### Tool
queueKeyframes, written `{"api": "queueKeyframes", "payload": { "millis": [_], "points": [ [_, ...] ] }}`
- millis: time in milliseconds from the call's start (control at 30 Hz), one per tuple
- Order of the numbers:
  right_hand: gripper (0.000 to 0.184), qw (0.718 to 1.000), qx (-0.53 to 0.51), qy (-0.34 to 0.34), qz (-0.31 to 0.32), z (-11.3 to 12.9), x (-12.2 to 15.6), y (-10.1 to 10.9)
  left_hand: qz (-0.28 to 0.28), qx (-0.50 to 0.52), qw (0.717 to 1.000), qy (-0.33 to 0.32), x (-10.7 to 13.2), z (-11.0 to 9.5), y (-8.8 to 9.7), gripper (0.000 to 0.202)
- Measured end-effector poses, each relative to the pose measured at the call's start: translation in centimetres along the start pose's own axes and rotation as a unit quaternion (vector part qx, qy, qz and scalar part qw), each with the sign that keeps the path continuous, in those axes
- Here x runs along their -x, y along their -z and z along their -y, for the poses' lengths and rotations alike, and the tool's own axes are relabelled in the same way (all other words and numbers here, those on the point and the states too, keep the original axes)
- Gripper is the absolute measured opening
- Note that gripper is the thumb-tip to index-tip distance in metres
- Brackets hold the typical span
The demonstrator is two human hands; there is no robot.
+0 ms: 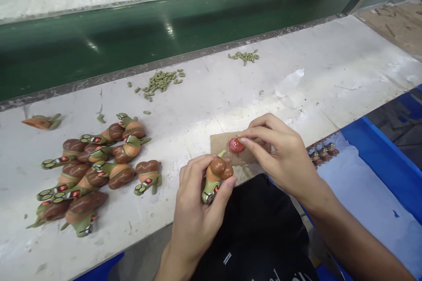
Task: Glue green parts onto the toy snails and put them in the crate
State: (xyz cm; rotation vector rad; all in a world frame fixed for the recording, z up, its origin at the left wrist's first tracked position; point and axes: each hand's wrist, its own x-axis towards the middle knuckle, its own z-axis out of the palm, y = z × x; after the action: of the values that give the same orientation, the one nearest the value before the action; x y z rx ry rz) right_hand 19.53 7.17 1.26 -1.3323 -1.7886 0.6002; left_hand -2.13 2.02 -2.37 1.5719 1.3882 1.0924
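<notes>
My left hand (pixel 198 202) is closed around a small figurine (pixel 214 178) with a brown rounded bottom, an orange band and a green head. The figurine is tilted, its brown end up and its head toward me. My right hand (pixel 280 149) pinches thumb and fingers together at the edge of a small round red dish or cap (pixel 236 145). Whether the fingertips hold a tiny piece or grip the rim is hidden. Under the red item lies a piece of brown cardboard (pixel 219 141) at the table's near edge.
Many similar figurines (pixel 121 176) lie clustered at left, near an orange-and-green part (pixel 41 121). Small green pegs form two piles (pixel 161 81). A translucent bottle (pixel 290 82) lies at right. Behind runs a green conveyor belt (pixel 148 30). A blue crate (pixel 379 145) with figurines stands lower right.
</notes>
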Motion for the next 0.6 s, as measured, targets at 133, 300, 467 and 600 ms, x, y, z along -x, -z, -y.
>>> {"api": "queueKeyframes", "payload": {
  "millis": [133,300,467,600],
  "points": [
    [0.022,0.999,0.030,0.013,0.019,-0.1,-0.2,-0.1,-0.009,-0.029,1.000,0.003,-0.3,-0.2,-0.4,0.018],
    [0.020,0.999,0.033,0.002,0.022,0.0,0.3,0.1,-0.014,-0.035,0.999,0.016,-0.5,-0.6,-0.7,0.018],
    [0.022,1.000,0.016,-0.004,0.003,0.1,0.5,-0.1,-0.020,-0.009,0.999,0.041,-0.5,-0.2,-0.5,0.022],
    [0.019,0.999,-0.017,-0.029,-0.027,0.5,0.8,-0.1,-0.034,0.041,0.997,0.053,0.0,-0.3,-0.6,0.025]
  ]
}}
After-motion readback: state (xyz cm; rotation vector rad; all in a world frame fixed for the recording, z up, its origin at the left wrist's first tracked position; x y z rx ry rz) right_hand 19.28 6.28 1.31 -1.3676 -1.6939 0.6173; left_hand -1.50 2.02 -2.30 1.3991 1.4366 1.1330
